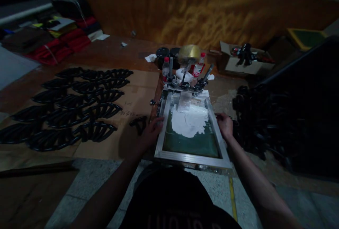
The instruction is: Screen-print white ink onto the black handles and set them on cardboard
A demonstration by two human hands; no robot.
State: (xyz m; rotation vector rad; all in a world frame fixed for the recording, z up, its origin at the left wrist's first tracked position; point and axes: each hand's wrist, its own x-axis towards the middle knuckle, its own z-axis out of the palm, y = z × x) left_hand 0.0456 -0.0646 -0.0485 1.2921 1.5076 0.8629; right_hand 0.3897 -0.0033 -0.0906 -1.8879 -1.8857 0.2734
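In front of me lies a screen printing frame (192, 157) with an aluminium rim and a green mesh (190, 146). White ink (188, 121) is spread thickly over the upper and middle mesh. A flat squeegee blade (184, 102) stands at the far end of the ink, under a clamp (185, 87). My left hand (153, 132) is at the left rim, fingers bent against it. At the right rim is my right hand (225, 125), its fingers curled in at the edge. Both hands' undersides are hidden. A small black plastic part (139, 124) lies beside my left hand.
Several black ribbed parts (63, 109) lie in rows on cardboard (143, 88) at left. A dark pile of parts (256, 116) is at right. Behind the clamp stand two red-capped bottles (198, 67). Farther back are an open carton (241, 65) and red cloth stacks (60, 45).
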